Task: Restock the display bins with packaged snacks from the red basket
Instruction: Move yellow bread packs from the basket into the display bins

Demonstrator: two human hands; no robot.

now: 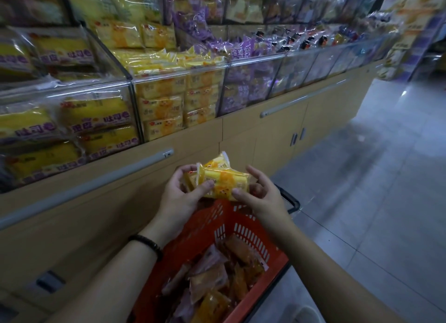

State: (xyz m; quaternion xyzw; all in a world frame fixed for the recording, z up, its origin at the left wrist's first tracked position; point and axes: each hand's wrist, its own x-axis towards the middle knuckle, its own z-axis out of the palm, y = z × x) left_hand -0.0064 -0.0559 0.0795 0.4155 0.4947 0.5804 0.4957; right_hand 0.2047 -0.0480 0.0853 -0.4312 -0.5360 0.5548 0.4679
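restocking looks midway: left hand [179, 194] and right hand [259, 197] together grip yellow plastic-wrapped snack packets [224, 181] between them, red slotted plastic basket [224, 228] below still holding many, clear acrylic bins [178, 76] ahead.

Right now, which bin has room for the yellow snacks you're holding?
The yellow packets look like those in the middle yellow bin, already heaped above its rim. The purple bin beside it is full too. Only small gaps near the clear dividers seem free.
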